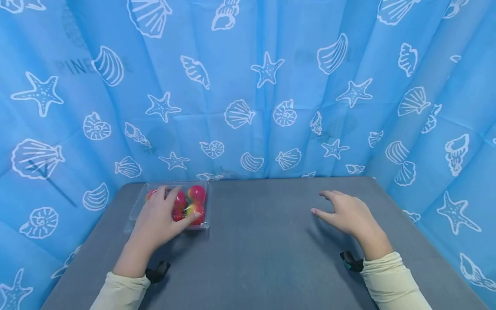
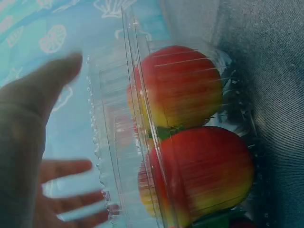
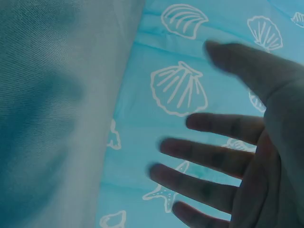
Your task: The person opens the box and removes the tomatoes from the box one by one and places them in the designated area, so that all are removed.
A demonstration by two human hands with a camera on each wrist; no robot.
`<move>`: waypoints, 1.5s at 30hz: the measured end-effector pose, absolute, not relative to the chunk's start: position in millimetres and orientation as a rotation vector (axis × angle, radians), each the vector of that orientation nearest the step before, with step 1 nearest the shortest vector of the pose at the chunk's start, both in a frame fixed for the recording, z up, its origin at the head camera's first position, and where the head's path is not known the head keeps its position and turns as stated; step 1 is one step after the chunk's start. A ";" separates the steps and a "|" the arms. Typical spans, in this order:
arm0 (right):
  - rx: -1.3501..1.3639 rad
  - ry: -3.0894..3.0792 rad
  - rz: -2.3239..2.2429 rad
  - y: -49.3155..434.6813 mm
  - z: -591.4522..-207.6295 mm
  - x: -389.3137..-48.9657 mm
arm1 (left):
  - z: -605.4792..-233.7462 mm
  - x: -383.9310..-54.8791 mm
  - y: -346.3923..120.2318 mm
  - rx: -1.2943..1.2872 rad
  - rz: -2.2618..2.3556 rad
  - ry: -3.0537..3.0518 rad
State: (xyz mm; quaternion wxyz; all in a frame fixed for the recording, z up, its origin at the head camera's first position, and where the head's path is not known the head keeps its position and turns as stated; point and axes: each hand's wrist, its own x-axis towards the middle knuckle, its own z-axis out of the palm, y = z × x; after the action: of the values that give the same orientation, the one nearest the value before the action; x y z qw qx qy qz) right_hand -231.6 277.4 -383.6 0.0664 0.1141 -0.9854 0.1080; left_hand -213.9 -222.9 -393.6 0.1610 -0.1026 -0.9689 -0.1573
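A clear plastic clamshell box [image 1: 207, 215] stands at the table's far left, its lid down over several red-and-yellow apples [image 1: 196, 194]. My left hand [image 1: 158, 219] hovers over the box's lid with thumb and fingers spread, hiding part of the fruit. In the left wrist view the thumb and fingers reach along the box's ridged edge [image 2: 97, 142], and two apples [image 2: 202, 171] show through the plastic wall. On the right side, my right hand [image 1: 346, 215] is held above the table with fingers spread and nothing in it; the right wrist view shows its separated fingers [image 3: 204, 152].
A grey cloth-covered table [image 1: 255, 249] lies under both hands. Behind it and at both sides hangs a blue curtain [image 1: 248, 142] with white shells and starfish. Each wrist wears a black strap mount [image 1: 158, 272] below a pale yellow sleeve [image 1: 122, 292].
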 end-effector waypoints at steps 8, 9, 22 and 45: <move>0.361 -3.009 0.374 273.5 -384.0 -232.8 | -391.7 -212.3 -225.2 -0.400 -0.459 -2.709; 0.364 -3.009 0.376 273.1 -384.1 -232.8 | -391.3 -211.8 -225.7 -0.402 -0.463 -2.722; 0.468 -2.868 0.484 261.4 -387.3 -227.7 | -387.0 -214.8 -241.4 -0.348 -0.527 -2.772; 0.673 -2.681 0.781 184.6 -388.8 -228.3 | -393.6 -209.1 -272.2 -0.268 -0.535 -2.757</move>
State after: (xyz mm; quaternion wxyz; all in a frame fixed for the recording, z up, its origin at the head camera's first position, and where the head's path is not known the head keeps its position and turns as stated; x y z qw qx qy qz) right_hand -228.3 184.6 -388.8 0.1342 0.2322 -0.9249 0.2695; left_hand -209.1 -272.2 -393.6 0.1594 -0.0937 -0.9648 -0.1871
